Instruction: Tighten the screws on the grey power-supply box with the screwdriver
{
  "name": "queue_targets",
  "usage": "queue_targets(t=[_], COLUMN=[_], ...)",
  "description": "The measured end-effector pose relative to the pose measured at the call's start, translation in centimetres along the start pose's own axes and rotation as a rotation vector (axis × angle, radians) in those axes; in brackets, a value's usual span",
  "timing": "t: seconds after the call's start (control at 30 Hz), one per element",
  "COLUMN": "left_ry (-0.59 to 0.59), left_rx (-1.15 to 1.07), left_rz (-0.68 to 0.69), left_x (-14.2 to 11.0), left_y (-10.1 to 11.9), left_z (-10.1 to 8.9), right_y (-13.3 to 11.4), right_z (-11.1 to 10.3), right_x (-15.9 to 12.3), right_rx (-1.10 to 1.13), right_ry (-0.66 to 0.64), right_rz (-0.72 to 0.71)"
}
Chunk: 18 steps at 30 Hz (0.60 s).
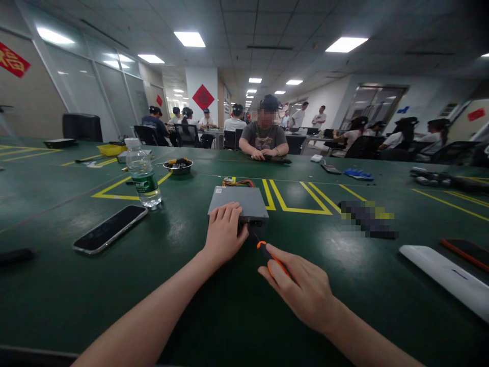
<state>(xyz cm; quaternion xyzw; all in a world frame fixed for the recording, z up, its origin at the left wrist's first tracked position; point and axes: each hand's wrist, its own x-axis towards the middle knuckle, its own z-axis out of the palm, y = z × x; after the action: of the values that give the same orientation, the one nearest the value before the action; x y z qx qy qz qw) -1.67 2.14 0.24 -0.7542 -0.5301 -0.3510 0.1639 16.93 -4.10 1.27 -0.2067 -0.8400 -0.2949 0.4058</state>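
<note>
A grey metal computer power supply [248, 200] lies on the green table in front of me, a bundle of coloured cables [240, 183] at its far side. My left hand [225, 229] rests over its near left corner, fingers on the top and thumb at the near face, gripping it. In my right hand [294, 280] is a screwdriver [273, 258] with an orange and black handle. Its thin shaft points up and left towards the near face of the power supply; whether the tip touches cannot be made out.
A water bottle [142, 176] and a phone [110, 229] are to the left, with a bowl of tools [178, 166] behind. At right lie a white flat object [446, 275] and an orange-edged device [468, 253]. Across the table sits a person [263, 135]; blue gloves [358, 174] lie farther right.
</note>
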Motion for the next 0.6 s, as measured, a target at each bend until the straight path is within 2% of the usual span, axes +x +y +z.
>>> queue_targets(t=[0.1, 0.43, 0.6], left_ry=[-0.002, -0.006, -0.007], left_rx=[0.002, -0.011, -0.016], left_rz=[-0.003, -0.024, -0.027], left_x=[0.00, 0.02, 0.08], left_y=[0.01, -0.03, -0.08], left_z=[-0.01, 0.21, 0.29], right_y=[-0.10, -0.26, -0.14], right_z=[0.13, -0.02, 0.10], right_x=[-0.07, 0.13, -0.04], right_rx=[0.021, 0.084, 0.081], right_ry=[-0.010, -0.068, -0.056], right_rz=[-0.047, -0.019, -0.040])
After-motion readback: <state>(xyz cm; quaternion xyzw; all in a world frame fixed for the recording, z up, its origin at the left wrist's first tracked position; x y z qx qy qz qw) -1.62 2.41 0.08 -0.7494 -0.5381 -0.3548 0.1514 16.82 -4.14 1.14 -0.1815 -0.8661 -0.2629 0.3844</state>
